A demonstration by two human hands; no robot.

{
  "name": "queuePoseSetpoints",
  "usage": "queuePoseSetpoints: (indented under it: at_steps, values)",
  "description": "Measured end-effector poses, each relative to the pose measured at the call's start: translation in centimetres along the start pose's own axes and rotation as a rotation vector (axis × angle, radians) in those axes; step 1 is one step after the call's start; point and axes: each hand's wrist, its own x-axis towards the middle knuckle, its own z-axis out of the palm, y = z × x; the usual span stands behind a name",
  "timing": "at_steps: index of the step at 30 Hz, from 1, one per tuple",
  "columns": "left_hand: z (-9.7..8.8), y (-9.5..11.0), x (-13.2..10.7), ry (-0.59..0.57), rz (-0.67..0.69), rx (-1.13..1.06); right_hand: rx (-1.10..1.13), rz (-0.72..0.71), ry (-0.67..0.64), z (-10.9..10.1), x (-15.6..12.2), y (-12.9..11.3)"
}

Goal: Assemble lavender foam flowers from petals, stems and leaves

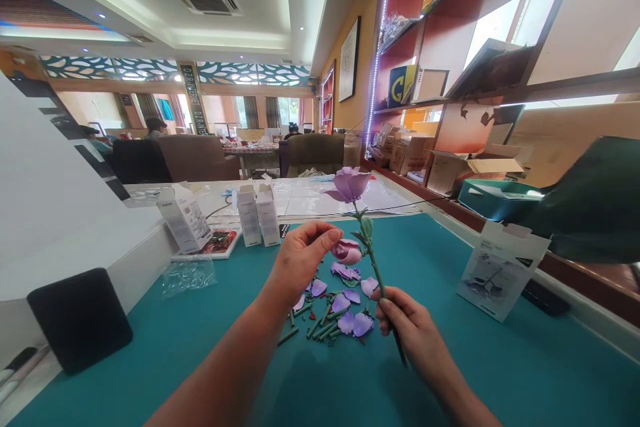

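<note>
Head view: Your right hand (409, 321) has its grip clamped on the stem of the purple flower (373, 260), tilted over the middle of the surface (175, 333), bloom toward the far edge. Your left hand (303, 250) is at the pink bud (347, 253); you cannot tell whether its grip is closed. Loose petals (363, 325) lie below, between the left and right edges.

flower (371, 251) aslant in air, top leftward: open purple bloom (351, 185), leafy green stem (377, 272), pinkish bud (348, 252) at left.

L hand (304, 252) & R hand (407, 321) bare, forearms (227, 347) ditto.
</note>
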Motion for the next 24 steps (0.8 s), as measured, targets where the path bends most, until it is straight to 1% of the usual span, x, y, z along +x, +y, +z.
queuePoseSetpoints:
  at_steps: [3, 5, 7, 9, 10, 12, 14, 16, 19, 21, 24]
  values:
    - [0.0, -0.3, 0.3, 0.038, 0.021, -0.022, -0.012, -0.005, 0.009, -0.2, -0.1, -0.8]
    - [0.3, -0.8, 0.7, 0.062, 0.011, -0.009, -0.033, -0.017, 0.024, -0.9, -0.2, -1.6]
    - [1.0, -1.9, 1.4, 0.073, -0.026, 0.027, -0.056, -0.034, 0.05, -2.1, -0.4, -2.7]
    - [2.3, -3.3, 2.4, 0.041, -0.051, 0.089, -0.078, -0.053, 0.093, -3.8, -0.8, -4.0]
    - [3.3, -4.1, 2.9, -0.003, -0.044, 0.137, -0.092, -0.063, 0.122, -4.8, -1.1, -4.6]
    - [5.8, -5.5, 3.9, -0.106, 0.005, 0.226, -0.124, -0.089, 0.197, -7.0, -1.8, -5.9]
    - [8.8, -6.7, 4.7, -0.19, 0.036, 0.256, -0.145, -0.118, 0.285, -9.5, -2.5, -6.9]
    - [12.1, -7.2, 5.4, -0.288, 0.083, 0.31, -0.146, -0.148, 0.37, -12.1, -3.3, -7.6]
    - [16.9, -7.1, 6.3, -0.428, 0.179, 0.412, -0.167, -0.17, 0.49, -15.8, -4.4, -8.2]
    - [19.7, -6.7, 7.0, -0.505, 0.248, 0.484, -0.175, -0.173, 0.573, -17.8, -5.1, -8.3]
    - [23.3, -6.1, 8.4, -0.565, 0.358, 0.608, -0.173, -0.152, 0.661, -20.1, -5.7, -8.1]
